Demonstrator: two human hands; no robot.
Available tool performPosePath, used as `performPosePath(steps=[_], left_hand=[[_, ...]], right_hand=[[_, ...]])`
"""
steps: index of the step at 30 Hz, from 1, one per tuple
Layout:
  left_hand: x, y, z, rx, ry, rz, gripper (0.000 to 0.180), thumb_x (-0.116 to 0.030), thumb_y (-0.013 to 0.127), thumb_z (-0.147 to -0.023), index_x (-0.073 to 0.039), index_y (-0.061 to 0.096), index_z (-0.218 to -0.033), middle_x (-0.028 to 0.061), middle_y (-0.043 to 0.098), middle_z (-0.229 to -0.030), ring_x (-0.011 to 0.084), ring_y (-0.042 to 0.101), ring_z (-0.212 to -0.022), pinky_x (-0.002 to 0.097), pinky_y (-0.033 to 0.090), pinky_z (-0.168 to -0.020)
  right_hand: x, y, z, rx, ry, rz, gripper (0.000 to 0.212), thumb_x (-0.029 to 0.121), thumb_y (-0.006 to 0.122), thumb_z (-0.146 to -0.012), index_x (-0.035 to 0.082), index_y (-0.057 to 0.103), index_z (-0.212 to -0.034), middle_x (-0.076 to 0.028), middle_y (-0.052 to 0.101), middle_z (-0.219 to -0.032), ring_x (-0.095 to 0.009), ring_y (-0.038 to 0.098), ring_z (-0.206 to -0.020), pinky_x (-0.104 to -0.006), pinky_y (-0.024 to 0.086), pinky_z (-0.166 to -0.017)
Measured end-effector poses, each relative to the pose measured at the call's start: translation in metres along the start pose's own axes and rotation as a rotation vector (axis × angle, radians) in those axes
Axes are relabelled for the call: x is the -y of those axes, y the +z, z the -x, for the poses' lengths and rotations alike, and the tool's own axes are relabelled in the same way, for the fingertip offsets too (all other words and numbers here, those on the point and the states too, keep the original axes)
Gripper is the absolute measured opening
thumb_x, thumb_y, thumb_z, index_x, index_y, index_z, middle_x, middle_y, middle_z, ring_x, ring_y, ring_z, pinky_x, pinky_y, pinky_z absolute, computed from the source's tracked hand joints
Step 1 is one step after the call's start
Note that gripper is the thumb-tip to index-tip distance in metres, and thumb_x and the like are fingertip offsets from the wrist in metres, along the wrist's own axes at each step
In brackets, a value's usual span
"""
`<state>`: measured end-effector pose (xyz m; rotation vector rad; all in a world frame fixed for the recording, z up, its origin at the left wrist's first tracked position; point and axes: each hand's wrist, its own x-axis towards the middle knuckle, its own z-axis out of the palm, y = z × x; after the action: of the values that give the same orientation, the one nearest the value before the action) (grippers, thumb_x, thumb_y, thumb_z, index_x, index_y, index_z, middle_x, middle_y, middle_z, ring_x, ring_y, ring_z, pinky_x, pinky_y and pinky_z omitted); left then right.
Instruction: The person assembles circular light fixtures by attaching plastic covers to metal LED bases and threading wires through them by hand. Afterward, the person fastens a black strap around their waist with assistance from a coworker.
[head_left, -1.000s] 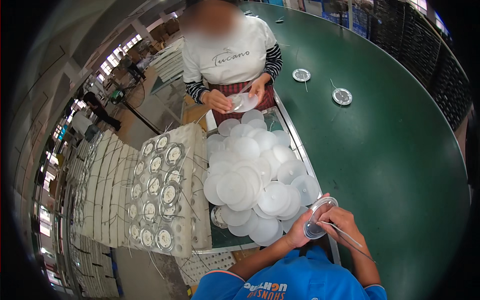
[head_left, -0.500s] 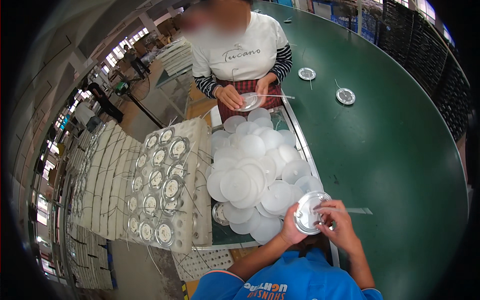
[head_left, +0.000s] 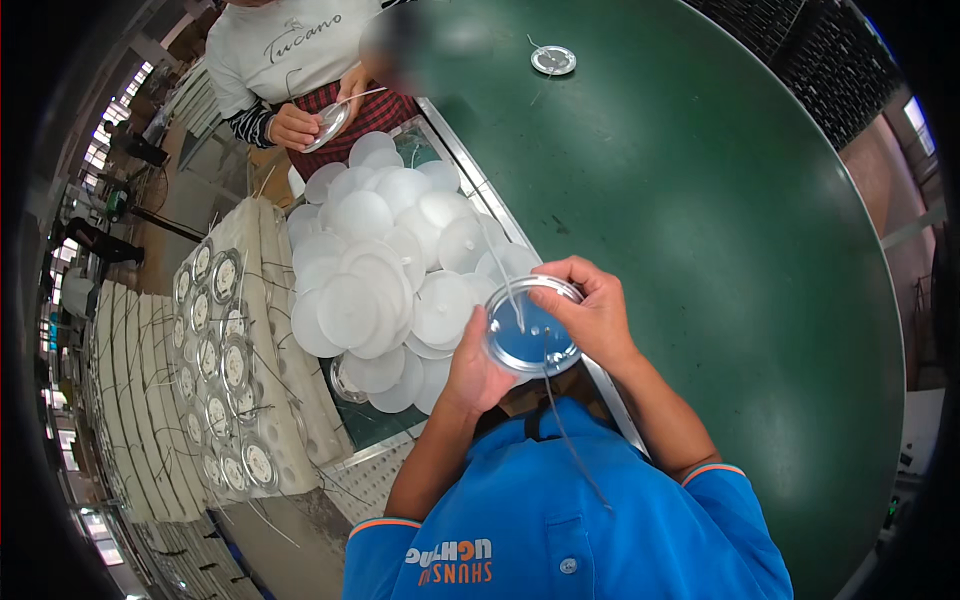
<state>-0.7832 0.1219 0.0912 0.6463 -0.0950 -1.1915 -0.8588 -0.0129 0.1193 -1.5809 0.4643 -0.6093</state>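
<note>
Disc (head_left: 527, 346) sits nearer frame ctr vs half-sec ago, face now blue; L hand (head_left: 474, 368) half-curled, supports rim; R hand (head_left: 592, 312) grips upper-R rim, thumb atop.

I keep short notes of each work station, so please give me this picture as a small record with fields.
Left hand: grips the left rim of a round part
Right hand: grips the same part's upper right rim, thumb over it
Held part: silver-rimmed, with a pale strand rising and a grey cord hanging over the blue shirt
Left of hands: pile of frosted discs; beyond it, pale tray with round parts
Green table: another round part far off
Co-worker's hands: hold a similar part
</note>
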Motion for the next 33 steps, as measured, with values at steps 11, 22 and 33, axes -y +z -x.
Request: performPosePath(steps=[11,22,33], left_hand=[[0.012,0.014,-0.015,-0.198,0.378,-0.035,0.031,-0.024,0.040,-0.095,0.001,0.045,-0.112,0.0086,0.055,-0.105,0.0170,0.053,-0.099,0.0320,0.043,-0.088],[-0.021,-0.002,-0.036,-0.241,0.259,-0.081,0.025,-0.028,0.057,-0.086,-0.005,0.055,-0.096,0.0052,0.060,-0.089,0.0159,0.058,-0.081,0.0310,0.049,-0.073],[0.017,-0.007,-0.022,-0.254,0.385,-0.474,0.039,-0.021,0.038,-0.095,0.004,0.037,-0.126,0.0129,0.049,-0.117,0.0165,0.047,-0.108,0.0284,0.037,-0.093]], right_hand=[[-0.007,0.014,0.007,-0.271,-0.217,0.100,0.017,0.007,0.057,-0.083,0.000,0.062,-0.098,-0.004,0.051,-0.073,-0.011,0.046,-0.062,-0.0241,0.037,-0.054],[-0.027,0.025,0.031,-0.181,-0.143,-0.151,0.042,-0.001,0.055,-0.078,0.001,0.049,-0.119,-0.010,0.054,-0.103,-0.016,0.053,-0.095,-0.0251,0.045,-0.072],[-0.036,0.003,-0.008,-0.175,0.091,-0.215,0.020,0.013,0.055,-0.085,-0.001,0.059,-0.100,-0.003,0.062,-0.084,-0.006,0.054,-0.076,-0.0223,0.044,-0.066]])
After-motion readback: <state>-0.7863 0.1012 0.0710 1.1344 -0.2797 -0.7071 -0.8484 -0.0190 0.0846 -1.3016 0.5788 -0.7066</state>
